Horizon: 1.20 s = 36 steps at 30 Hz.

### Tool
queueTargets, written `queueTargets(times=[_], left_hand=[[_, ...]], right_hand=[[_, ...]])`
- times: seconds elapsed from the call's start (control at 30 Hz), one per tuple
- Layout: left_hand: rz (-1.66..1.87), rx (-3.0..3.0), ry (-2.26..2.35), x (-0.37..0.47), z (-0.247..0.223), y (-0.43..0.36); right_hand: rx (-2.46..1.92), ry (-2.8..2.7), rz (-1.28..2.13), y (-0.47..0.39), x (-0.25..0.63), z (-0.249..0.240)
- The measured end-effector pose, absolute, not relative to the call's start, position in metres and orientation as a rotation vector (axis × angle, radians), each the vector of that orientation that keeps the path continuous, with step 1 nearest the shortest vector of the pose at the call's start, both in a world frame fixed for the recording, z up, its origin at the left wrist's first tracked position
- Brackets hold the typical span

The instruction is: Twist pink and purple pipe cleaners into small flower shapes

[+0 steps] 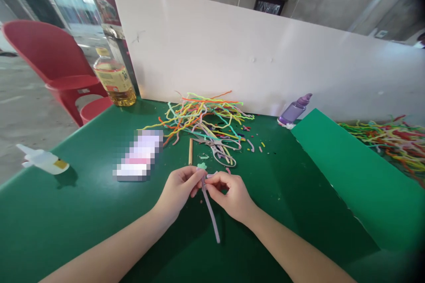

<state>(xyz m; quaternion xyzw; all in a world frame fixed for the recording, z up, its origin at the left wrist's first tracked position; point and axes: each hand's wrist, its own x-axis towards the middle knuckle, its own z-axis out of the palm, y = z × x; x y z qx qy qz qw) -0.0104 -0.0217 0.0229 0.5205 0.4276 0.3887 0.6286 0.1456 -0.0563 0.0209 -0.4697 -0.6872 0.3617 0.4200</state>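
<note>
A pale purple pipe cleaner (212, 216) hangs down toward me from between my two hands. My left hand (181, 188) pinches it near its top, beside a small light green flower-like piece (202, 166). The fingers of my right hand (230, 190) are pressed together against the same purple strand, close to my left fingertips. Just beyond my hands lie open scissors (221, 148) and a short wooden stick (190, 151). A tangled pile of coloured pipe cleaners (202, 112) rests behind them.
On the green table (99, 212) are a glue bottle (46, 161), a blurred-out flat object (139, 157), an oil bottle (114, 79) and a purple bottle (294, 109). A green board (358, 177) and more pipe cleaners (395, 141) lie right. A white partition (249, 62) stands behind.
</note>
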Motion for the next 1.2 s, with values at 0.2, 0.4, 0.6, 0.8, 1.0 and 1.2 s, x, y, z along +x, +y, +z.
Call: queueTargets(times=[0.2,0.4,0.6,0.8,1.0,1.2], left_hand=[[0.837,1.208,0.942,-0.011,0.023,-0.02],[0.79,1.328,0.985,-0.016,0.026,-0.013],[0.696,1.419,0.947,-0.018,0.033,-0.012],[0.581,1.362,0.828,-0.016,0.032,-0.014],[0.592,1.341,0.873,-0.015,0.023,-0.01],[0.682,1.334,0.855,-0.015,0.024,-0.013]], right_hand=[[-1.178,-1.722,0.802,-0.057,0.146,0.021],[-1.24,-1.86,0.438,-0.052,0.155,0.024],[-1.248,-1.968,0.076,-0.047,0.165,0.027],[-1.342,-2.023,0.022,-0.044,0.164,0.025],[-1.3,-2.016,0.11,-0.047,0.16,0.023],[-1.23,-2.01,0.274,-0.049,0.157,0.023]])
